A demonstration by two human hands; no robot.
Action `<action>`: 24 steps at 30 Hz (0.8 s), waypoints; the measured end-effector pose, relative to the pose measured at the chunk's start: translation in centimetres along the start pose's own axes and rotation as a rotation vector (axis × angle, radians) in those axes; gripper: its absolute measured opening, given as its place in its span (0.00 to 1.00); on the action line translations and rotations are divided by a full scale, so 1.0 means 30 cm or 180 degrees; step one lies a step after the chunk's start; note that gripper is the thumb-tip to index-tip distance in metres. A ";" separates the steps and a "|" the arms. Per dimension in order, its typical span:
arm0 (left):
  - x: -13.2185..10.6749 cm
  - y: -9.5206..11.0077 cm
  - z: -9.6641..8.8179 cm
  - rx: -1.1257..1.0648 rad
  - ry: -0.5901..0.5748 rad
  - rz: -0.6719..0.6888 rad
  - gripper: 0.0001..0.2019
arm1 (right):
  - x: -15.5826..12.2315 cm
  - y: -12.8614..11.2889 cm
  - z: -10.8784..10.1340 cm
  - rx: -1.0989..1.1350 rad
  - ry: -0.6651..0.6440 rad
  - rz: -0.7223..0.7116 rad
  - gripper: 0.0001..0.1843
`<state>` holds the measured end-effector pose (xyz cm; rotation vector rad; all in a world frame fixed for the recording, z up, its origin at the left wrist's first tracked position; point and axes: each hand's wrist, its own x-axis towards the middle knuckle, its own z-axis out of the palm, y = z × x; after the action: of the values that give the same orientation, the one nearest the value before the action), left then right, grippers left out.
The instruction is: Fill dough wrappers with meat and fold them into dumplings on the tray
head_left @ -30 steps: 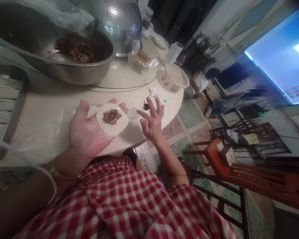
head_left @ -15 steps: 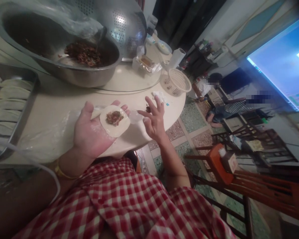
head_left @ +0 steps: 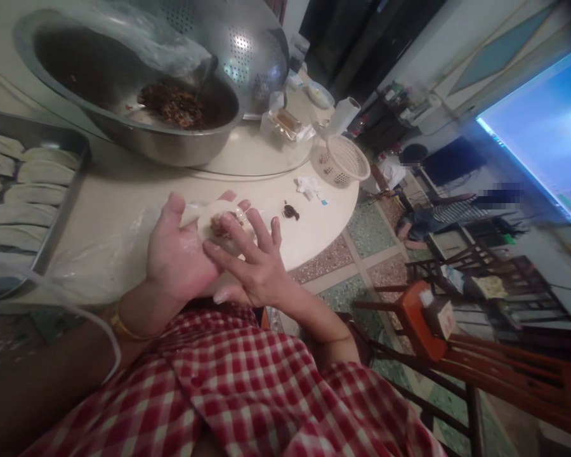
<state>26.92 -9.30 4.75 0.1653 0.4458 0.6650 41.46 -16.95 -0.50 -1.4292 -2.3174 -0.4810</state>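
Note:
My left hand (head_left: 178, 254) is palm up and carries a round dumpling wrapper (head_left: 203, 219) on its palm and fingers. A small mound of minced filling (head_left: 217, 225) sits in the middle of the wrapper. Over the wrapper's near right side reaches my right hand (head_left: 261, 273), its fingers spread and partly covering wrapper and filling. White flour shows on its thumb tip. Whether its fingertips press on the wrapper I cannot tell. Folded dumplings (head_left: 40, 193) lie in rows in a metal tray (head_left: 78, 174) at the left.
Behind my hands stands a large metal bowl (head_left: 166, 145) with dark filling (head_left: 171, 106). A metal colander (head_left: 266, 57), a plastic basket (head_left: 335, 168), a crumpled tissue (head_left: 308, 187) and a dark scrap (head_left: 291, 211) are on the table. An orange chair (head_left: 416, 324) stands at the right.
My right hand has moved left from beside the wrapper to over it. My left hand still bears the wrapper and filling. The view has shifted slightly.

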 end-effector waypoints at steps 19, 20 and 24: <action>-0.023 -0.062 -0.031 -0.0239 -0.1598 -0.1321 0.43 | 0.140 0.314 -0.102 0.1962 -0.0886 -0.0758 0.51; -0.022 -0.061 -0.037 -0.0251 -0.1564 -0.1329 0.43 | 0.130 0.326 -0.095 0.1968 -0.0891 -0.0697 0.50; -0.014 -0.058 -0.061 -0.0309 -0.1569 -0.1360 0.41 | 0.094 0.356 -0.069 0.2100 -0.0451 -0.0530 0.49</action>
<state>26.79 -10.90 2.76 0.1304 -0.0312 0.2092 50.18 -11.19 3.64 -0.9748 -2.3829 0.3380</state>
